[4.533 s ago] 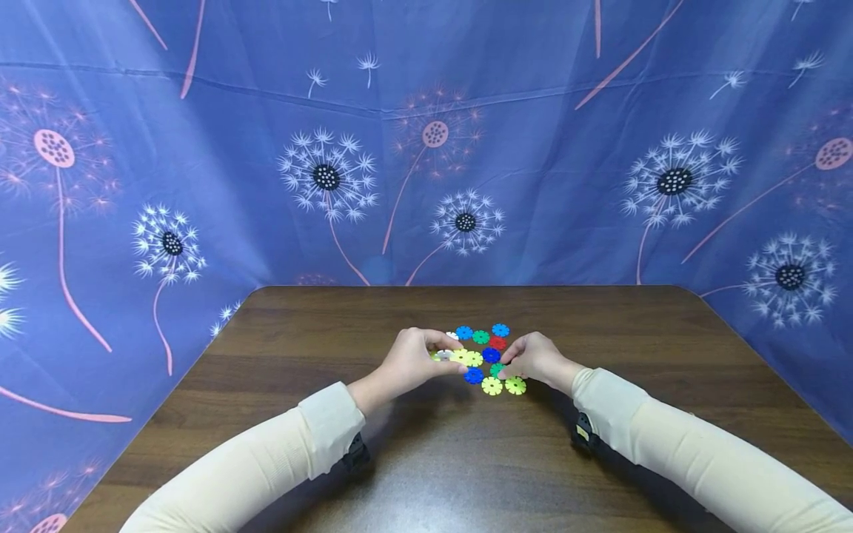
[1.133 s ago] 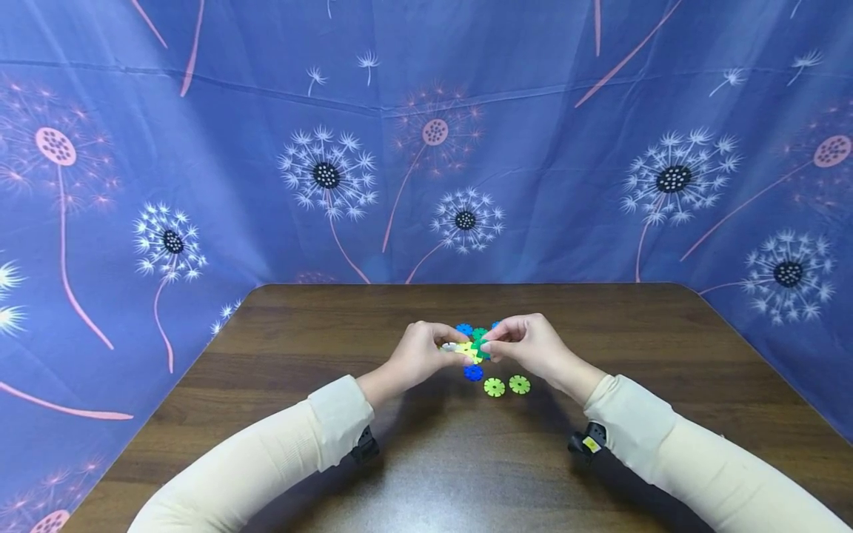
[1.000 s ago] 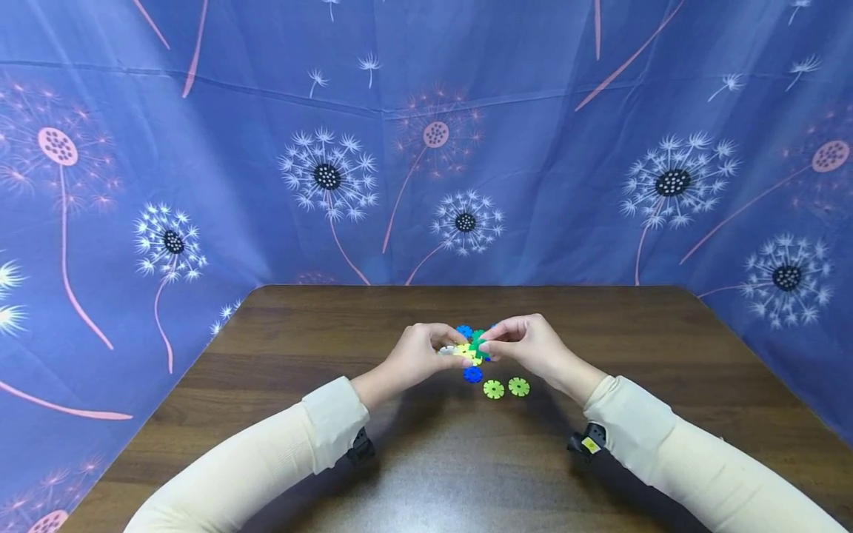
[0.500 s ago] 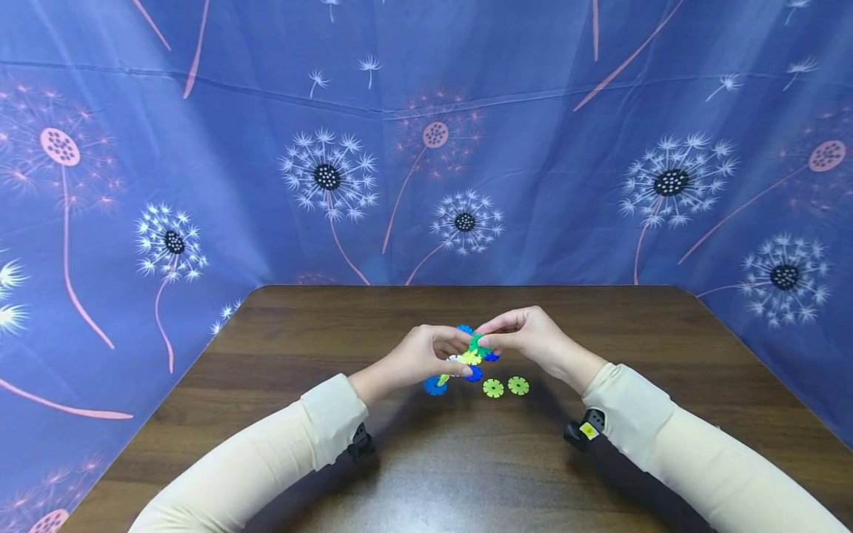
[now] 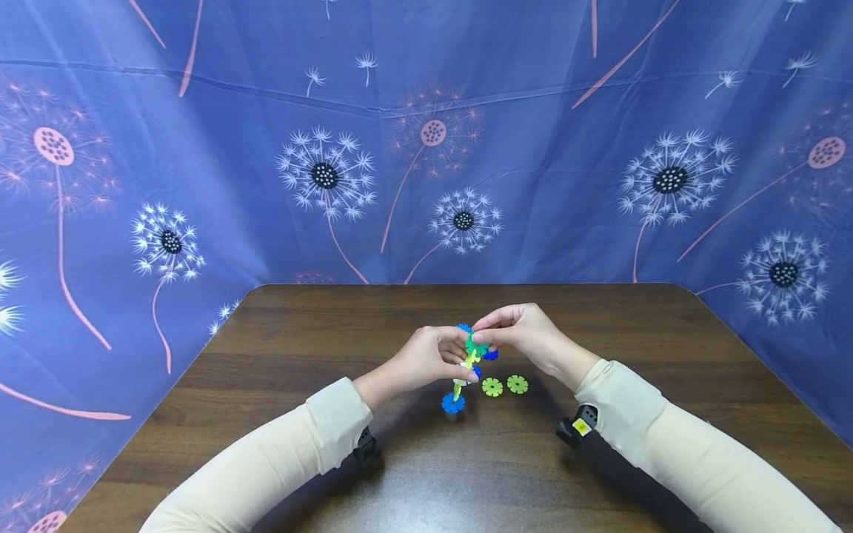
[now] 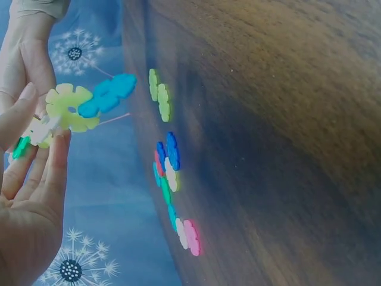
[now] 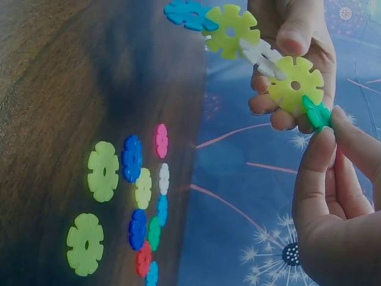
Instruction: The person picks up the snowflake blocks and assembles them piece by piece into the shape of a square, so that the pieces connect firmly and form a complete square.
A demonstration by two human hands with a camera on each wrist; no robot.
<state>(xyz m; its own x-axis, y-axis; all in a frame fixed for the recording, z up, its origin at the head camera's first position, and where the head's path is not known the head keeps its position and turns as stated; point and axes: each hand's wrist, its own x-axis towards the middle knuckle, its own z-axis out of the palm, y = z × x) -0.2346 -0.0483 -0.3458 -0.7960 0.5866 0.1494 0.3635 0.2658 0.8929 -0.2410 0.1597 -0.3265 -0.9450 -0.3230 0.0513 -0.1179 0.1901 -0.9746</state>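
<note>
Notched, flower-shaped plastic discs are slotted together in a chain above the table. In the right wrist view it runs from a blue disc [image 7: 190,15] through a yellow-green disc [image 7: 232,33], a white disc [image 7: 262,58] and a yellow disc [image 7: 296,84] to a green disc [image 7: 317,113]. My left hand [image 5: 423,360] holds the chain's middle, around the white disc, between thumb and fingers. With thumb and fingertips, my right hand [image 5: 536,339] pinches the green disc, whose edge sits at the yellow disc's rim. The blue end hangs toward me in the head view.
Two yellow-green discs [image 5: 504,386] lie on the brown wooden table [image 5: 600,444]. Several more discs lie in a group past them, among them a dark blue disc [image 7: 132,158], a red disc [image 7: 143,258] and a pink disc [image 7: 161,140]. A blue patterned cloth [image 5: 533,148] hangs behind.
My right hand has brought the green disc from the table to the chain's end. The chain has turned in my left hand, its blue end swinging down toward me.
</note>
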